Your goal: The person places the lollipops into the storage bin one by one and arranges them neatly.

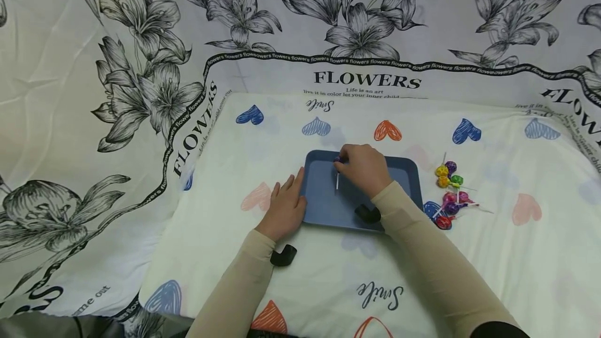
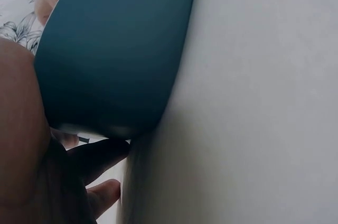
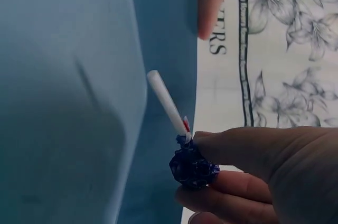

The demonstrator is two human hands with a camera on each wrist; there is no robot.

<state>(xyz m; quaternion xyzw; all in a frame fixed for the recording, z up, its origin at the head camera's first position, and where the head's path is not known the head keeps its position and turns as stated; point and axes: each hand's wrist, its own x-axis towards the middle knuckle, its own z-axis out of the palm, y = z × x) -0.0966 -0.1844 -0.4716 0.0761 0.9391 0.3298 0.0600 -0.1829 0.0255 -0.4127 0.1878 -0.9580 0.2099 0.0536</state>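
Note:
In the head view a blue tray (image 1: 328, 210) lies on the heart-printed cloth. Over its far left part, my right hand (image 1: 366, 168) pinches a lollipop (image 1: 337, 159) by its wrapped head, the white stick pointing toward me. The right wrist view shows the dark purple wrapper of this lollipop (image 3: 190, 166) between thumb and fingers, its stick slanting up over the tray's wall (image 3: 163, 39). My left hand (image 1: 285, 210) rests along the tray's left edge with fingers stretched out. The tray's side (image 2: 116, 55) fills much of the left wrist view, fingers (image 2: 100, 155) against it.
To the right of the tray lies a loose group of several lollipops, among them a yellow one (image 1: 442, 171), a green one (image 1: 456, 180) and a red one (image 1: 443, 222), their sticks pointing various ways. Behind, the white cloth with flower drawings (image 1: 357, 30) spreads out.

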